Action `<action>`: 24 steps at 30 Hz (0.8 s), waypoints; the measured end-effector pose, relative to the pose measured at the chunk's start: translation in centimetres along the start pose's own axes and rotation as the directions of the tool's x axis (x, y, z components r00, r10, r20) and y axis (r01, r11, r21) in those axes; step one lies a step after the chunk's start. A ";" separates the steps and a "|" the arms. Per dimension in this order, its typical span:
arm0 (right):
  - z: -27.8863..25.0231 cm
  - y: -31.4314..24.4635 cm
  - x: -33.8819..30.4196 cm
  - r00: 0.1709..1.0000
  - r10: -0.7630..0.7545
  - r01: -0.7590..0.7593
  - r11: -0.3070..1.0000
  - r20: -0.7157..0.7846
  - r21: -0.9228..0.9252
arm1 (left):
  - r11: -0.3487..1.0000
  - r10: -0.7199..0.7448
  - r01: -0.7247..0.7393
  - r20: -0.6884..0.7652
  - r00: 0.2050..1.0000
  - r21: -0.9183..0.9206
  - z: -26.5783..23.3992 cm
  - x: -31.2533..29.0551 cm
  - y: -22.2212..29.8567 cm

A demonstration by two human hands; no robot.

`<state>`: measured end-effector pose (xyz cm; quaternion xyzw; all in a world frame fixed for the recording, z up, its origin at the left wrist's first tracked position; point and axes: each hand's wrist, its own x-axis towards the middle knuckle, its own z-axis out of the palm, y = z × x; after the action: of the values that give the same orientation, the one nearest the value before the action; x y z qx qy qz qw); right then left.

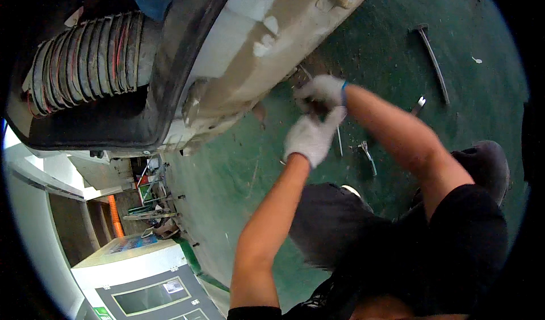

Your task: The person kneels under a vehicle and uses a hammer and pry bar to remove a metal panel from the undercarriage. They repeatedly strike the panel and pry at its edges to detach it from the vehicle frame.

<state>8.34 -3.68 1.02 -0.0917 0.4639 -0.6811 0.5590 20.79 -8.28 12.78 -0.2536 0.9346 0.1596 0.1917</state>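
Observation:
My left hand [311, 136] and my right hand [322, 91], both in whitish work gloves, are close together beside the lower edge of a white, worn vehicle body [238, 76]. The fingers of both are curled around something dark between them, blurred and too hidden to name. A thin metal shaft [305, 72] sticks out past the right hand toward the body's edge. Below the hands, a slim metal rod [340, 141] shows near the left glove; I cannot tell whether it lies on the floor. Pliers [369, 158] lie on the green floor nearby.
A hammer [434, 64] and a bright-ended tool [419, 105] lie on the floor to the right. Inside the vehicle's opening is a wire-wrapped ribbed roll [88, 64]. My knee [332, 223] is close below the hands. A white and grey cabinet [136, 280] stands at lower left.

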 end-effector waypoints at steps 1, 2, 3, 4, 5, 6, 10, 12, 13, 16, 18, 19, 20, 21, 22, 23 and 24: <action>-1.2 -1.9 -1.7 0.979 0.132 -0.151 0.982 0.155 0.116 | 0.995 0.084 -0.081 0.050 0.995 -0.064 -0.5 -1.3 2.1; -2.8 -2.7 -0.9 0.981 0.104 -0.114 0.992 0.163 0.054 | 0.981 0.074 -0.052 0.112 0.991 -0.188 -0.3 -0.3 2.3; -3.6 -2.9 0.0 0.982 0.079 -0.078 0.997 0.174 -0.009 | 0.952 0.070 -0.013 0.176 0.982 -0.307 0.0 0.9 1.7; -4.0 -2.6 -0.1 0.992 0.034 -0.029 0.998 0.118 -0.051 | 0.939 0.088 -0.025 0.170 0.982 -0.342 0.5 1.4 1.2; -3.5 -2.1 0.2 0.997 -0.016 0.023 0.996 0.080 -0.086 | 0.931 0.090 -0.026 0.161 0.983 -0.365 0.5 1.7 0.0; -2.7 -1.2 0.4 0.997 -0.067 0.072 0.990 0.045 -0.122 | 0.947 0.053 -0.012 0.120 0.991 -0.321 0.3 1.9 -1.4; 6.8 3.7 4.4 0.852 -0.282 0.389 0.905 -0.441 0.173 | 0.993 -0.115 0.112 -0.128 0.985 -0.029 0.0 3.9 -8.6; 11.4 2.8 5.6 0.766 -0.296 0.524 0.802 -0.571 0.287 | 0.987 -0.139 0.153 -0.213 0.967 0.048 0.1 5.3 -12.4; 11.7 2.9 7.1 0.681 -0.362 0.643 0.711 -0.637 0.283 | 0.988 -0.127 0.145 -0.254 0.959 0.055 -0.4 5.8 -12.1; 9.5 4.1 9.7 0.660 -0.397 0.687 0.661 -0.637 0.300 | 0.986 -0.109 0.080 -0.198 0.974 -0.149 -2.0 4.9 -7.2; 10.9 4.2 7.1 0.794 -0.300 0.490 0.830 -0.528 0.267 | 0.971 -0.189 0.166 -0.128 0.974 -0.173 -2.6 3.3 -8.8; 10.6 2.9 6.0 0.838 -0.263 0.406 0.886 -0.479 0.224 | 0.966 -0.205 0.183 -0.111 0.973 -0.183 -3.2 3.2 -8.9; 9.7 3.8 6.2 0.852 -0.358 0.494 0.790 -0.382 0.364 | 0.987 -0.080 0.043 -0.240 0.967 -0.158 -2.2 3.6 -9.9; 8.3 4.2 6.9 0.870 -0.379 0.478 0.805 -0.314 0.352 | 0.994 -0.058 0.036 -0.222 0.973 -0.101 -1.7 5.0 -10.4; 6.9 4.1 7.0 0.888 -0.393 0.457 0.819 -0.241 0.347 | 0.999 -0.044 0.037 -0.202 0.978 -0.040 -2.1 5.7 -9.6; 5.8 4.2 7.0 0.900 -0.403 0.435 0.834 -0.165 0.340 | 0.999 -0.031 0.035 -0.181 0.983 0.021 -2.1 6.1 -8.7; 5.6 4.7 6.9 0.904 -0.386 0.423 0.866 -0.183 0.266 | 0.993 -0.070 0.057 -0.120 0.990 -0.107 -2.2 5.7 -8.1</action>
<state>12.69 -12.21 -2.01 -0.0587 0.3594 -0.8498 0.3810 19.98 -18.18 10.56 -0.3024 0.9266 0.1852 0.1250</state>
